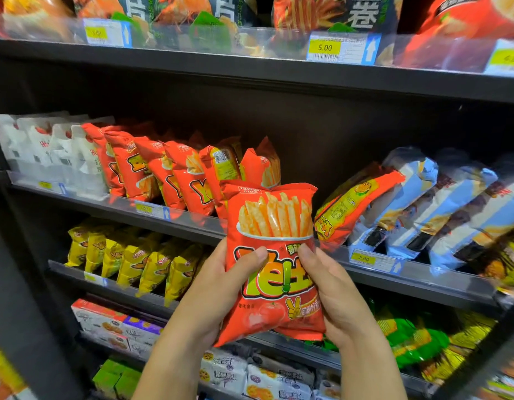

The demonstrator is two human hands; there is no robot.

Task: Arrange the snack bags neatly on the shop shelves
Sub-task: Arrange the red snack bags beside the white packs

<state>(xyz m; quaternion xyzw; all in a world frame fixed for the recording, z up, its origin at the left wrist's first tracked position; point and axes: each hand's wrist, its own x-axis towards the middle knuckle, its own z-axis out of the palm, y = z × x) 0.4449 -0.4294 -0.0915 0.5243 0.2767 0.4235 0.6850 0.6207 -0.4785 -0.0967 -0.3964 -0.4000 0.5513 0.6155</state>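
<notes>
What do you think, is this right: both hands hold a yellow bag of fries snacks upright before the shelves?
Not quite. The head view shows the fries snack bag is red-orange, not yellow; the left hand and right hand do hold it upright before the shelves.

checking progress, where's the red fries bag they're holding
Head view, centre: the red fries bag is upright in the left hand and right hand, before the middle shelf, right of the red row.

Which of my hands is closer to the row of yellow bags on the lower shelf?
Left. The left hand grips the red bag just right of the yellow bags; the right hand holds the bag's far side, farther right.
</notes>
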